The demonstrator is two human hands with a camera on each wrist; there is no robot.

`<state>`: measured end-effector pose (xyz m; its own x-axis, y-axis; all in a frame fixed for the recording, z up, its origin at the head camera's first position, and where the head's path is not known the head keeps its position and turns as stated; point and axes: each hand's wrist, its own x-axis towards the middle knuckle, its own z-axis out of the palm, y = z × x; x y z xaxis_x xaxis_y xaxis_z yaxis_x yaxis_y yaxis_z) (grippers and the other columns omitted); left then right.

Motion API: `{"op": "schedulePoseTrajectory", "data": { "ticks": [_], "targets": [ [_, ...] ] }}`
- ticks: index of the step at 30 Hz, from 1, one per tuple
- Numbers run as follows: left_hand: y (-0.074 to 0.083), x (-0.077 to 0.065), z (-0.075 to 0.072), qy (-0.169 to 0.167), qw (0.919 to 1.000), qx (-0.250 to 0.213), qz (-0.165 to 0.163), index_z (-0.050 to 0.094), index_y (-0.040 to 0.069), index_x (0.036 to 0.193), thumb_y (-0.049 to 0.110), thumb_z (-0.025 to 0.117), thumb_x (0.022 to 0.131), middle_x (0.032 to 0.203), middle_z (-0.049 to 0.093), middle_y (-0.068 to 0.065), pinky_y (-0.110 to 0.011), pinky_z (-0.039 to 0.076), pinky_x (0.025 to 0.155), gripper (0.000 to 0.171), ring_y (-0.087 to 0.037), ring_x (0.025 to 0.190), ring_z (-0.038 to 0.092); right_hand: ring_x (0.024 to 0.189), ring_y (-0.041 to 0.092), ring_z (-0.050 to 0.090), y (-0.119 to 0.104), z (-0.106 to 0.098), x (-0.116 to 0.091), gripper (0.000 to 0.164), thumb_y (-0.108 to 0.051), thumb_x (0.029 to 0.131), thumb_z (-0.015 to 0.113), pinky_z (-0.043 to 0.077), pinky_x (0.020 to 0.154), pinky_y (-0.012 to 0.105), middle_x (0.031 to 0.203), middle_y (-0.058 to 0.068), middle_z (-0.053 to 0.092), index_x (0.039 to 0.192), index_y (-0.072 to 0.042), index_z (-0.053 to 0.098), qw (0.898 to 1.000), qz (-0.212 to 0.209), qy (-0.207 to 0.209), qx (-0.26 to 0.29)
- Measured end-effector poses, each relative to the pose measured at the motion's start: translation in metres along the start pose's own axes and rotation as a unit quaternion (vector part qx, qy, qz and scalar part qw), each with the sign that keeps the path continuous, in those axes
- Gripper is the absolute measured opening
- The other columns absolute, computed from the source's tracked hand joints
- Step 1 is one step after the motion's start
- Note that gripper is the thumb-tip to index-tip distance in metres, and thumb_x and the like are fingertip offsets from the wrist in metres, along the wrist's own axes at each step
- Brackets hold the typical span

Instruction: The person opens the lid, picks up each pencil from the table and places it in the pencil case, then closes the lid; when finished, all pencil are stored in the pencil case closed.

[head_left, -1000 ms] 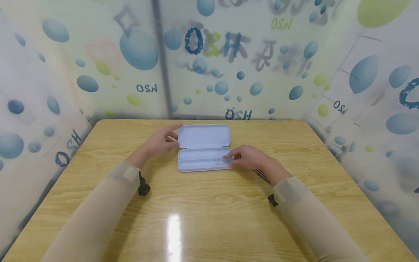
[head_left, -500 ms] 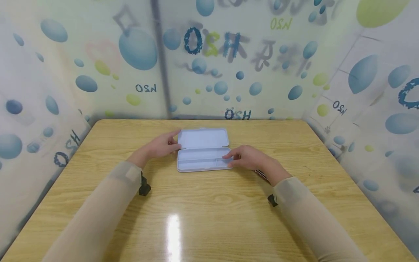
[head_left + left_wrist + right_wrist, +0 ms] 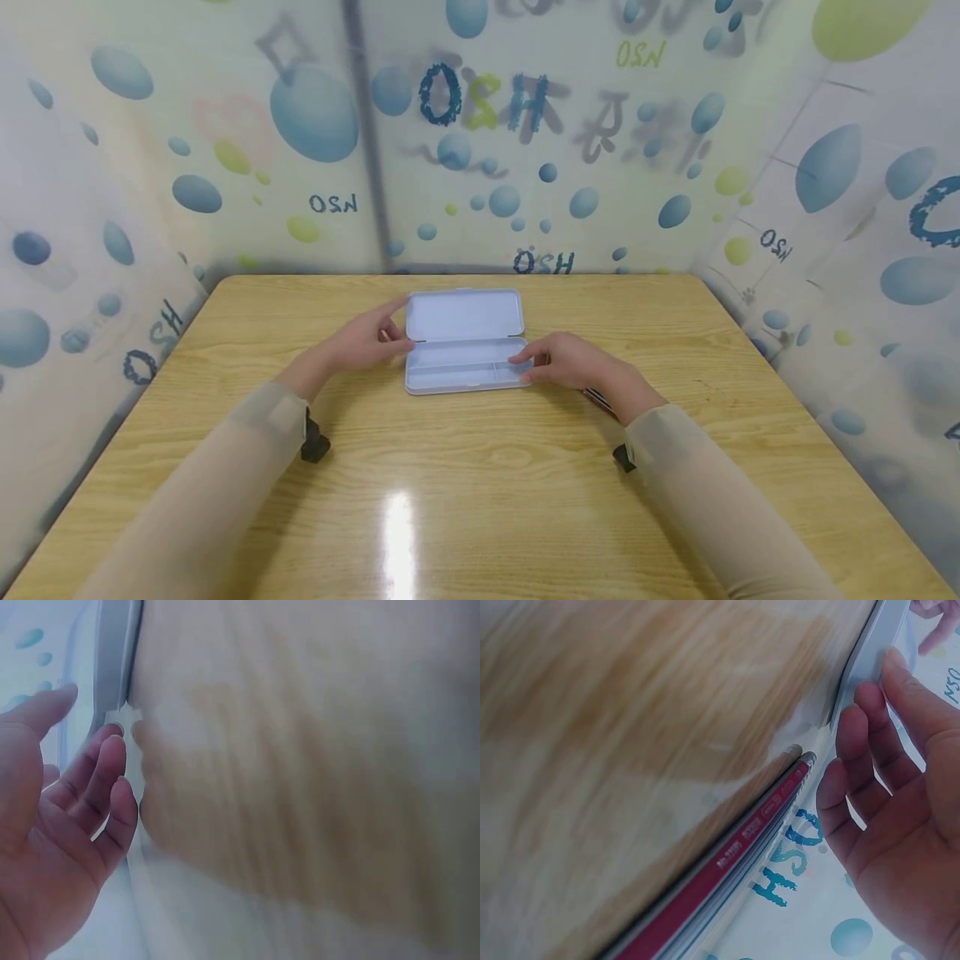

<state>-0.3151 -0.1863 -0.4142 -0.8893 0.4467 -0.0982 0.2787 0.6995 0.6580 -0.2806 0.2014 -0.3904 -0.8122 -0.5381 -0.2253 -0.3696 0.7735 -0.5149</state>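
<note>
Slight upward movement shows at the lid (image 3: 465, 315) since the previous head frame, and the left hand (image 3: 366, 337) has shifted outward and toward the near side of the case (image 3: 442, 353). The right hand (image 3: 573, 358) shows no clear change. I read this as a small lid adjustment: the case remains unfolded on the table (image 3: 480, 492), its compartments (image 3: 450, 378) uncovered.

Left hand status: fingers extended to loosely bent, thumb well apart from the index finger, which appears to touch the lid at the left of the case; I see no grip. Right hand status: fingers partly curled, thumb and index finger pinching the rim at the right end of the case; I cannot tell how firmly. I judge that it steadies the base. A red pencil (image 3: 727, 855) lies to the right of the case.
</note>
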Motion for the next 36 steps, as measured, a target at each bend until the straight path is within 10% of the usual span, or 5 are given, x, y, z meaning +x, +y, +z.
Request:
{"op": "schedulePoseTrajectory", "data": {
  "ticks": [10, 36],
  "targets": [
    [0.004, -0.022, 0.007, -0.067, 0.9969, -0.04, -0.003, 0.043, 0.013, 0.166, 0.043, 0.091, 0.092, 0.105, 0.068, -0.009, -0.034, 0.057, 0.07, 0.094, -0.02, 0.079, 0.066, 0.085, 0.017, 0.055, 0.001, 0.0, 0.0, 0.037, -0.028, 0.105, 0.077, 0.046, 0.075, 0.031, 0.103, 0.001, 0.073, 0.141, -0.023, 0.077, 1.0, 0.003, 0.0, -0.005],
    [-0.001, -0.02, 0.014, -0.109, 0.9889, -0.1, -0.018, 0.036, 0.021, 0.164, 0.036, 0.091, 0.093, 0.094, 0.063, -0.008, -0.031, 0.054, 0.06, 0.091, -0.02, 0.064, 0.059, 0.09, 0.019, 0.055, 0.001, 0.003, -0.003, 0.033, -0.03, 0.105, 0.077, 0.046, 0.082, 0.034, 0.102, 0.0, 0.071, 0.138, -0.028, 0.077, 1.0, 0.007, 0.009, 0.007]
  ]
}}
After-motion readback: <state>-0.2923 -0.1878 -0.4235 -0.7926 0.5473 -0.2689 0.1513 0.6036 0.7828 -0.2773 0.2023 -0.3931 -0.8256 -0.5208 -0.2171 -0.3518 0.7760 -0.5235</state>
